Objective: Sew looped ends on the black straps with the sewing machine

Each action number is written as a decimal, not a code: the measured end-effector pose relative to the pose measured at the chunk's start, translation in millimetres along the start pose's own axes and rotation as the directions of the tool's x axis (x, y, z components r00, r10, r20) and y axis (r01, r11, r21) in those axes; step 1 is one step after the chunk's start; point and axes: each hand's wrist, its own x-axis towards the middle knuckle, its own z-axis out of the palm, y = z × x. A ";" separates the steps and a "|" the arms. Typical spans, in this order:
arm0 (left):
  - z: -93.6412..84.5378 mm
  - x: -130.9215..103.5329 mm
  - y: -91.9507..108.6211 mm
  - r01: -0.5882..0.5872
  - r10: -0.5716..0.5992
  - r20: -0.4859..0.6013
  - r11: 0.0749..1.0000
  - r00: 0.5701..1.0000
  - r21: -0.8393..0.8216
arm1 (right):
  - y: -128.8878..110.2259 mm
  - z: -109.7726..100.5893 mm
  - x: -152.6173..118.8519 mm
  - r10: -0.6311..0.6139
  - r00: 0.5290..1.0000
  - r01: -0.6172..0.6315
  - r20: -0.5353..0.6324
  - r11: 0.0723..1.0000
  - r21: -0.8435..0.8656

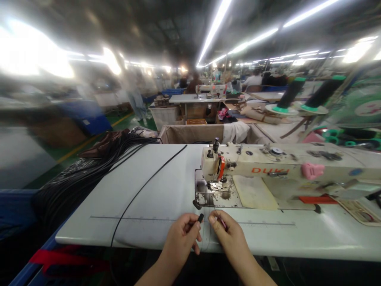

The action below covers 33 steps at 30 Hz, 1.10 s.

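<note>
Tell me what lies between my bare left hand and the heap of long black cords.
In the head view, one thin black cord crosses the glossy white tabletop there, passing over a dark ruler scale.

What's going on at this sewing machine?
Someone's bare left hand holds a short black cylindrical piece in front of the off-white metal sewing machine. The bare right hand grips a thin pinkish item, too small to identify. A long thin black cord lies across the pale tabletop, left of the machine.
</note>
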 end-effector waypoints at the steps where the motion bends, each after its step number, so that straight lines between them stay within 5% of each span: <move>1: 0.2 0.4 -2.2 -0.010 0.010 0.000 1.000 1.000 0.016 | -0.5 1.3 0.4 0.011 1.000 -0.011 0.001 1.000 -0.006; 11: 1.8 -4.8 -0.8 -0.177 0.206 -0.054 0.926 0.977 0.334 | -4.0 6.3 5.0 0.083 0.997 -0.083 0.007 0.997 -0.007; 21: 0.1 -2.5 -0.6 -0.222 0.276 -0.092 0.897 0.957 0.382 | -13.2 12.3 -3.0 -0.239 0.971 0.234 -0.002 0.951 -0.201; 27: -2.1 -0.6 1.9 -0.291 0.416 -0.142 0.804 0.898 0.518 | -9.6 13.0 -5.2 -0.212 0.977 0.210 -0.004 0.973 -0.095; 30: -2.8 1.9 -0.3 -0.224 0.327 -0.171 0.867 0.929 0.445 | -5.7 11.9 -4.2 -0.128 0.992 0.128 0.002 0.992 -0.024; 33: -2.4 4.1 -2.2 -0.047 0.076 -0.125 0.975 0.989 0.216 | -3.8 8.6 -2.5 -0.013 0.999 0.011 0.031 0.998 0.062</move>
